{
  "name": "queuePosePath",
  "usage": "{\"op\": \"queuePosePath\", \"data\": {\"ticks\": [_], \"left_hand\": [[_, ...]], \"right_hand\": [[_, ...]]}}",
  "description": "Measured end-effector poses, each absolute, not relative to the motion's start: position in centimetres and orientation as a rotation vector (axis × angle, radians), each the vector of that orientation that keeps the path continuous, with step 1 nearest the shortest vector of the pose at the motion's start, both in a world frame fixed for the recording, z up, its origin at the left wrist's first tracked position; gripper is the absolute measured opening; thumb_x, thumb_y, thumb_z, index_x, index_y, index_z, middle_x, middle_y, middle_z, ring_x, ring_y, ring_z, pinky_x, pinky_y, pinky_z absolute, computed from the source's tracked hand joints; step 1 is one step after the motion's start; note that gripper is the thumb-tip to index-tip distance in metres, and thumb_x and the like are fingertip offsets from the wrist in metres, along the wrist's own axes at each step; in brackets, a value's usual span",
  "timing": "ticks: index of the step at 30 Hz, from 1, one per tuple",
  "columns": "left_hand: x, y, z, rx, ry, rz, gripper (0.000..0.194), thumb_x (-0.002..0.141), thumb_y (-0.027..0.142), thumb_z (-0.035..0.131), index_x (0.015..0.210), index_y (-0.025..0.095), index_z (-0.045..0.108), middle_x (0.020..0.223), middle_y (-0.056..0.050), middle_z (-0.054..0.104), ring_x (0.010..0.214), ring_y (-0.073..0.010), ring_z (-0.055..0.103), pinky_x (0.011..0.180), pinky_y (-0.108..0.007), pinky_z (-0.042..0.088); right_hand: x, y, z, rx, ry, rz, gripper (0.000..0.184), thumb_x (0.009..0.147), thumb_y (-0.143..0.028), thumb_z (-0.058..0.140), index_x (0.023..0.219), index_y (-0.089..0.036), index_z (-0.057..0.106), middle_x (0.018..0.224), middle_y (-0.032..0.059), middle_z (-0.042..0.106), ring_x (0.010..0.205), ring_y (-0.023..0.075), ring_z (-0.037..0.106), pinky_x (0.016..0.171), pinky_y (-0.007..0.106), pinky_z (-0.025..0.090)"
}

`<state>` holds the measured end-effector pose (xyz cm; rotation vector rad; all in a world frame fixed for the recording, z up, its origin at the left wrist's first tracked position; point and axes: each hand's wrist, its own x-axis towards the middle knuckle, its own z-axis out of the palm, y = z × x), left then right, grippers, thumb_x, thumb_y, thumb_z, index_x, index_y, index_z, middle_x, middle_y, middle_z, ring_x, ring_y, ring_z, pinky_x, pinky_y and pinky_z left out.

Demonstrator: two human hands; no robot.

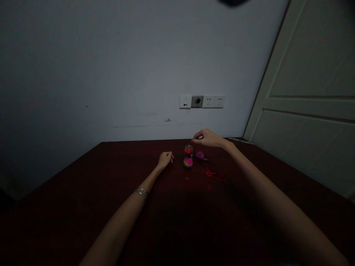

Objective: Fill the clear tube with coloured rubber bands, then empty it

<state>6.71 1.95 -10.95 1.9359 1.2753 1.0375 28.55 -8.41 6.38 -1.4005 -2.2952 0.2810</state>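
A small clear jar (188,150) with something red inside stands on the table. Bands of pink, yellow and blue (188,162) show at its lower front; I cannot tell whether they belong to the jar or to a separate thing before it. My left hand (165,159) rests on the tabletop left of the jar, fingers curled in, with nothing seen in them. Raised a little above and to the right of the jar, my right hand (206,138) has thumb and fingertips pinched together; anything between them is too small to make out. Below it lies a small purple scoop (200,155).
Tangled red strands (215,175) lie on the dark red-brown table (155,207), right of the jar. Behind the table rises a pale wall with a row of sockets (213,101). A panelled door (305,103) stands at the right.
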Motion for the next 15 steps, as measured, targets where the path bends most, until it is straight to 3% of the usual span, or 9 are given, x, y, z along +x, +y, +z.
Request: {"op": "queuePosePath", "data": {"ticks": [10,15], "left_hand": [[6.7,1.4,-10.3,1.952,1.306,1.036,0.039,0.079,0.036,0.032,0.058,0.016,0.058,0.046,-0.001,0.056,0.050,-0.0134,0.052,0.057,-0.023,0.038],[6.6,1.5,-10.2,1.971,1.311,1.034,0.038,0.079,0.035,0.033,0.058,0.016,0.059,0.045,-0.001,0.056,0.051,-0.0138,0.053,0.058,-0.023,0.038]], "right_hand": [[35.2,-11.8,-0.2,-1.497,-2.245,0.478,0.029,0.068,-0.026,0.058,0.093,-0.017,0.070,0.099,0.0067,0.067,0.092,0.0214,0.060,0.084,0.032,0.044],[36.6,-10.9,-5.0,-1.668,-2.151,0.652,0.048,0.065,-0.025,0.062,0.112,-0.016,0.062,0.115,0.0103,0.060,0.102,0.0242,0.057,0.088,0.034,0.043]]}}
